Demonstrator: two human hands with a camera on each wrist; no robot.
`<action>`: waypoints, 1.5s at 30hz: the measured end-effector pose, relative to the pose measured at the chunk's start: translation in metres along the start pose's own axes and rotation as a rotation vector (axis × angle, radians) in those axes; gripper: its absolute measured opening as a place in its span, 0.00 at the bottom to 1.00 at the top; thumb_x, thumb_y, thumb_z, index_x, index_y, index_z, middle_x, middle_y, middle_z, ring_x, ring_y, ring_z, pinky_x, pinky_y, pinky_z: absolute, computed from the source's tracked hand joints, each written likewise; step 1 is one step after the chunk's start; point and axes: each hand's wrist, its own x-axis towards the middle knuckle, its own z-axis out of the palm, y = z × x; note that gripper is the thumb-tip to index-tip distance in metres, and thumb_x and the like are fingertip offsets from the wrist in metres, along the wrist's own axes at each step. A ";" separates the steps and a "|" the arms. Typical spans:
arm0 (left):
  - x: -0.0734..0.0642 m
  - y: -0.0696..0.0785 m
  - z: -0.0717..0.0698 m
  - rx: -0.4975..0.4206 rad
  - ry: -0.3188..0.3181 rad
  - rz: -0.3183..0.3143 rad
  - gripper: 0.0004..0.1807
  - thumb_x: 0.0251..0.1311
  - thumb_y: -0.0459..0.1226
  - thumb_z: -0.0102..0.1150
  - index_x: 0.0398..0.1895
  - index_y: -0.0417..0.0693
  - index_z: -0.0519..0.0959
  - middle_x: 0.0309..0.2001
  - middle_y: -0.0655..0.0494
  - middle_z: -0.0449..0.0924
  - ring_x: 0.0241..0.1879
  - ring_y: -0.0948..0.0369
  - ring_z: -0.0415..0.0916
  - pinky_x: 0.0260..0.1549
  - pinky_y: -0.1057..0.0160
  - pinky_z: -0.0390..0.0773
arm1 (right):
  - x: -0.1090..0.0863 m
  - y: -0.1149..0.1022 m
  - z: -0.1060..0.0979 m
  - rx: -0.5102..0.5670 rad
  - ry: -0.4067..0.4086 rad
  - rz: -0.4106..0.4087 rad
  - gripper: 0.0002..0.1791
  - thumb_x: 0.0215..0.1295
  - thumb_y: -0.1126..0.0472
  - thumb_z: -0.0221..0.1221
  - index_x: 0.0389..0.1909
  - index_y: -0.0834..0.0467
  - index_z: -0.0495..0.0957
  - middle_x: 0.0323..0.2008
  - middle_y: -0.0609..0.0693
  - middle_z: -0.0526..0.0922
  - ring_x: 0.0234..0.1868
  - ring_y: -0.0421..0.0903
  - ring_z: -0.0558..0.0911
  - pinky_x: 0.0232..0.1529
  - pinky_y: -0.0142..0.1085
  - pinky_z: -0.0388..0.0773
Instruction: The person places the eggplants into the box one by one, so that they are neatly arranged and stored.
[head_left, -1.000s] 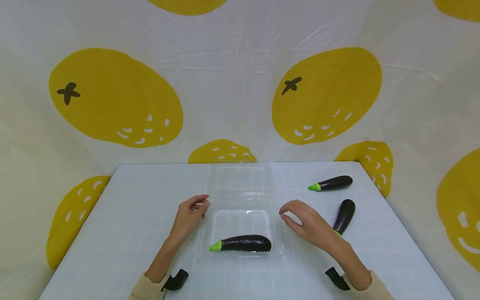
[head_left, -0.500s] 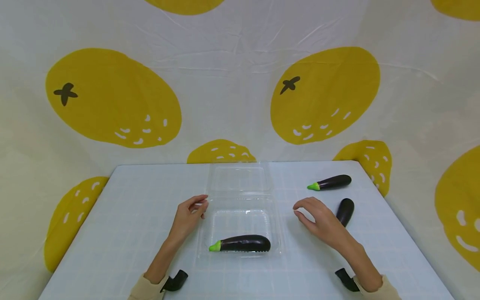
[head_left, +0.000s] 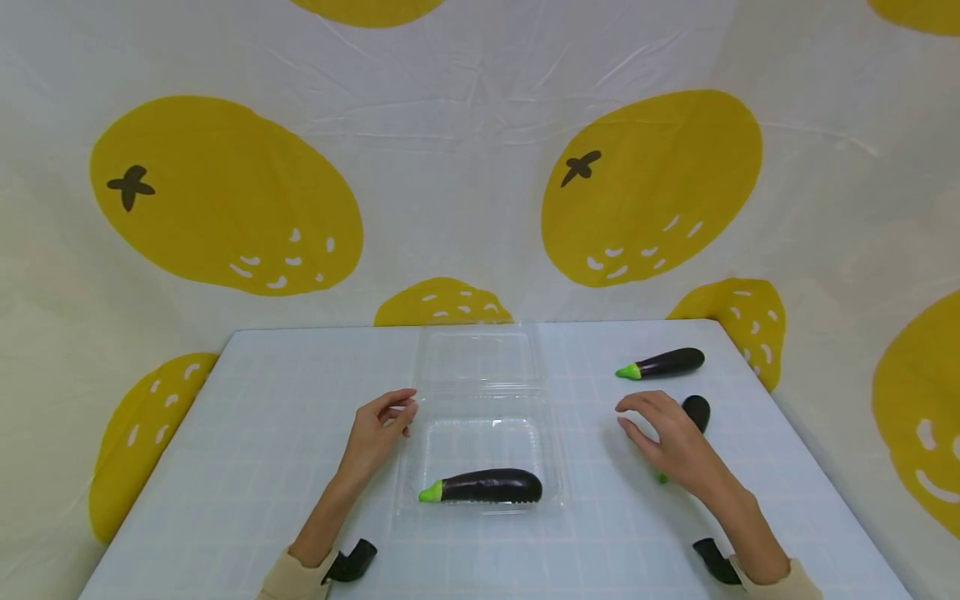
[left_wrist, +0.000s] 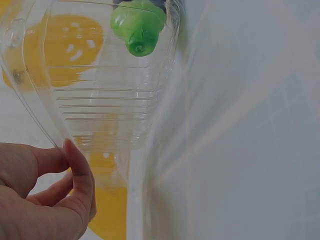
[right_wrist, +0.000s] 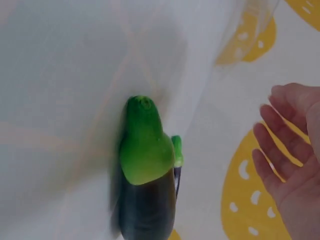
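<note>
A hinged clear plastic container [head_left: 480, 442] sits mid-table, its lid [head_left: 480, 358] folded back toward the wall. Inside, along its near side, lies a dark eggplant [head_left: 491, 486] with a green stem end pointing left. My left hand [head_left: 378, 429] pinches the container's left rim between thumb and forefinger; the left wrist view shows this hand [left_wrist: 60, 190] at the edge. My right hand [head_left: 667, 433], fingers loosely curved and holding nothing, hovers over a second eggplant [head_left: 697, 412] and partly hides it. In the right wrist view, that eggplant [right_wrist: 147, 165] points its green end toward the camera's top.
A third eggplant [head_left: 671, 363] lies at the back right, green end left. The white table [head_left: 300, 375] reaches back to a pale cloth [head_left: 450, 167] printed with yellow fruit shapes. Dark wrist-camera mounts [head_left: 352, 560] show near both sleeves.
My right hand has moved right, away from the container's right side to over the second eggplant. My left hand has stayed at the left rim.
</note>
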 end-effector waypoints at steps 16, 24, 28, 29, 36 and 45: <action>-0.011 0.031 0.001 -0.001 0.002 -0.024 0.17 0.70 0.29 0.61 0.59 0.29 0.79 0.48 0.35 0.83 0.38 0.40 0.80 0.32 0.67 0.81 | -0.023 0.036 -0.015 -0.014 0.010 0.061 0.19 0.46 0.79 0.73 0.40 0.63 0.84 0.43 0.55 0.84 0.47 0.53 0.77 0.61 0.14 0.56; -0.001 0.005 0.002 -0.013 0.012 -0.006 0.19 0.70 0.34 0.64 0.61 0.34 0.80 0.50 0.40 0.84 0.35 0.51 0.81 0.32 0.71 0.79 | -0.035 0.050 -0.021 -0.079 -0.040 0.101 0.19 0.46 0.77 0.75 0.41 0.64 0.84 0.45 0.56 0.83 0.48 0.55 0.77 0.60 0.15 0.55; 0.001 -0.002 0.001 -0.014 0.010 0.008 0.19 0.70 0.35 0.64 0.60 0.35 0.80 0.50 0.42 0.84 0.35 0.53 0.81 0.32 0.71 0.79 | -0.040 0.057 -0.023 -0.123 -0.073 0.112 0.20 0.45 0.75 0.77 0.42 0.64 0.84 0.46 0.58 0.83 0.49 0.56 0.78 0.57 0.23 0.62; 0.002 -0.003 0.001 -0.015 0.009 0.008 0.19 0.70 0.35 0.65 0.60 0.36 0.80 0.50 0.42 0.84 0.35 0.53 0.81 0.32 0.71 0.80 | -0.041 0.058 -0.024 -0.133 -0.080 0.111 0.21 0.45 0.75 0.77 0.42 0.64 0.84 0.46 0.58 0.83 0.49 0.57 0.78 0.57 0.27 0.65; 0.001 -0.001 0.002 -0.020 0.011 -0.006 0.18 0.70 0.33 0.64 0.60 0.36 0.81 0.48 0.44 0.84 0.35 0.53 0.81 0.32 0.70 0.80 | -0.046 0.066 -0.030 -0.145 -0.126 0.093 0.20 0.47 0.73 0.76 0.44 0.65 0.84 0.47 0.60 0.83 0.50 0.59 0.79 0.56 0.33 0.68; 0.000 0.001 0.001 -0.038 0.001 0.002 0.18 0.70 0.34 0.64 0.60 0.34 0.80 0.49 0.41 0.84 0.32 0.56 0.80 0.32 0.70 0.78 | -0.053 0.071 -0.037 -0.060 -0.173 0.050 0.19 0.46 0.79 0.72 0.41 0.64 0.83 0.47 0.61 0.80 0.49 0.57 0.75 0.63 0.11 0.45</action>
